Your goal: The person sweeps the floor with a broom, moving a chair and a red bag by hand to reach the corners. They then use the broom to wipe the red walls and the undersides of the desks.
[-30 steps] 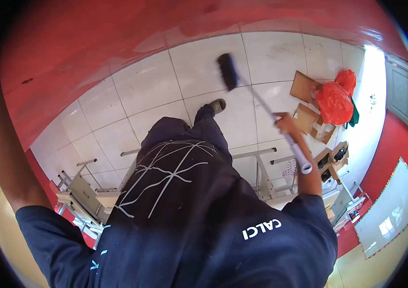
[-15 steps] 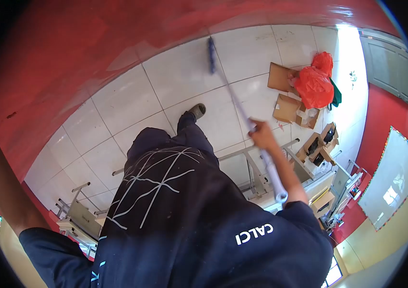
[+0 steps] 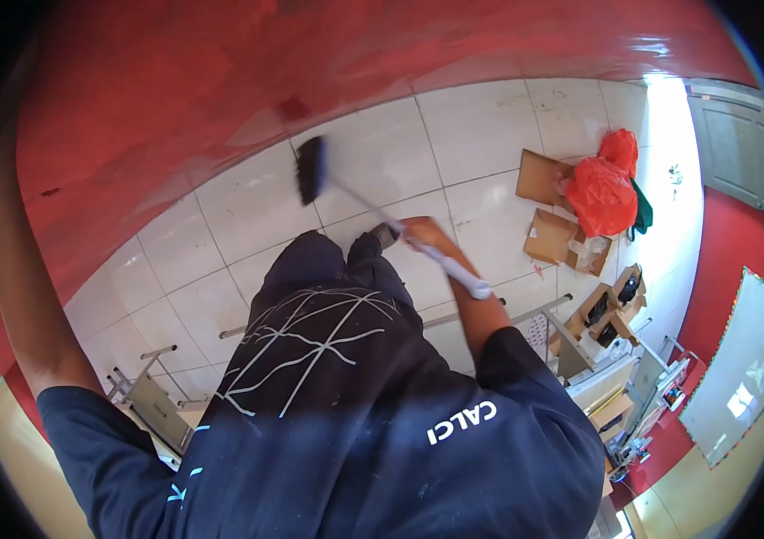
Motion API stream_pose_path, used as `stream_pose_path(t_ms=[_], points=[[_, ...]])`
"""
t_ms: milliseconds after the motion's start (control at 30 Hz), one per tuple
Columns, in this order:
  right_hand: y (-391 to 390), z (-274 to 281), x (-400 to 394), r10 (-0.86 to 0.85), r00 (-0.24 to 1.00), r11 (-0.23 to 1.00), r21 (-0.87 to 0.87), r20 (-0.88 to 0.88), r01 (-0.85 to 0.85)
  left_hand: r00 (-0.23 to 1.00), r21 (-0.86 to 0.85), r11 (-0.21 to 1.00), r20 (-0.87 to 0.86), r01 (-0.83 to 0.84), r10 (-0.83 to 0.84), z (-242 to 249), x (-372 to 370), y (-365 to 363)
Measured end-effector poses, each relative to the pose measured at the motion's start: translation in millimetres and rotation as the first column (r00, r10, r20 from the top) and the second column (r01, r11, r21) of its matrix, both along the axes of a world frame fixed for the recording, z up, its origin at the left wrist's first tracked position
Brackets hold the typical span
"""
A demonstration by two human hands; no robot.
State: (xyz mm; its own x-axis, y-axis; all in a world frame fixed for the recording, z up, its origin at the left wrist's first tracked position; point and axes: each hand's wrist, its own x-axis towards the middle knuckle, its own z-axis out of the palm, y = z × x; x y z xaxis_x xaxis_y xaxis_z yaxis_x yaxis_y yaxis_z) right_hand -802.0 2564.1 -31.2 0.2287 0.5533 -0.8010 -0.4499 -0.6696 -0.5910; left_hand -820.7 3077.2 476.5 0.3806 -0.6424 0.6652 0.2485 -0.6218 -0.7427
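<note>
My right hand (image 3: pixel 424 235) is wrapped round the pale handle of a broom (image 3: pixel 360 199), partway down from its upper end, which lies over my forearm in this view. The broom's dark, bristled head (image 3: pixel 311 171) is at the floor close to the foot of the red wall, slightly blurred by motion. My left arm (image 3: pixel 36 305) stretches up along the red wall at the left; its hand is lost in the dark edge of the picture.
Pale tiles (image 3: pixel 382 126) cover the floor below the red wall (image 3: pixel 184 99). At the right lie open cardboard boxes (image 3: pixel 551 235) and a red plastic bag (image 3: pixel 599 193). Metal-legged desks (image 3: pixel 602 382) stand behind me. A grey door (image 3: pixel 741 135) and a whiteboard (image 3: pixel 741 368) are farther right.
The broom head has swept left along the wall, and my right hand has moved left with the handle. My view has shifted slightly; the left arm stays raised by the wall.
</note>
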Motion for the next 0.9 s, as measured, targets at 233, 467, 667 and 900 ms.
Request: stream_pose_path(t_ms=[233, 467, 667, 900], points=[[-94, 25, 204, 0.170, 0.855, 0.966, -0.255, 0.489, -0.047, 0.998, 0.001, 0.998, -0.021, 0.060, -0.060, 0, 3, -12], [-87, 18, 177, -0.038, 0.527, 0.895, -0.206, 0.849, 0.397, 0.998, -0.020, 0.998, 0.025, -0.055, 0.056, -15, 17, -11], [-165, 194, 183, -0.327, 0.913, 0.907, -0.189, 0.245, 0.375, 0.980, -0.079, 0.978, 0.013, -0.195, 0.196, -28, 43, -17], [-151, 145, 253, -0.285, 0.831, 0.943, 0.014, -0.478, 0.331, 0.992, -0.449, 0.893, -0.090, 0.038, -0.087, -48, 202, -150]])
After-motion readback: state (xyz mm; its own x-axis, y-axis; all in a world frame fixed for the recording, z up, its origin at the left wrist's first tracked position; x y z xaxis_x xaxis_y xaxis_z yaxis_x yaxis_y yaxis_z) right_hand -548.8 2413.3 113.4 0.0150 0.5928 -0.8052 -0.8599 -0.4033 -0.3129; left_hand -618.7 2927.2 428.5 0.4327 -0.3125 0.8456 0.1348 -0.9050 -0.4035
